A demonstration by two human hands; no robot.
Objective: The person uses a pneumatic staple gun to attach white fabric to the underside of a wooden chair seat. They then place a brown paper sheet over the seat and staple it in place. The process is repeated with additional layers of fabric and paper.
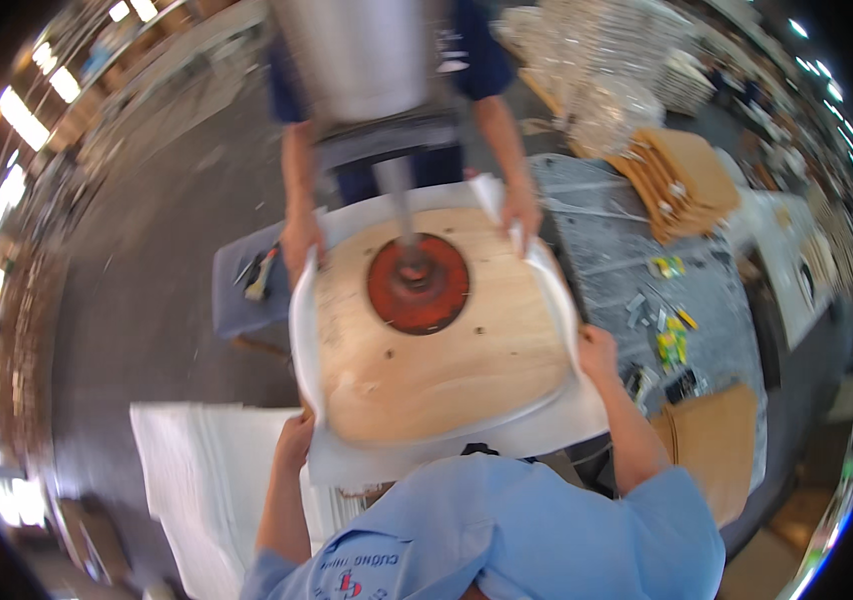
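A rounded plywood panel (pixel 427 375) lies face up on a white padding sheet (pixel 377 458), whose edges curl up around it. An orange-red round press plate (pixel 437 312) on a metal rod bears on the panel's upper middle. My left hand (pixel 295 438) is closed on the sheet's edge at the near left corner; its fingertips are hidden. Over on the right side, my right hand (pixel 597 352) grips the sheet's edge beside the panel. Facing me, a co-worker's two hands (pixel 302 240) hold the far corners of the same sheet.
A thick grey cylinder (pixel 362 60) hangs over the panel. White sheets (pixel 197 480) are stacked at lower left. A tool lies on a blue-grey stool (pixel 237 300). The table (pixel 597 240) on the right carries brown padded pieces (pixel 687 180), small tools and a tan piece (pixel 717 440).
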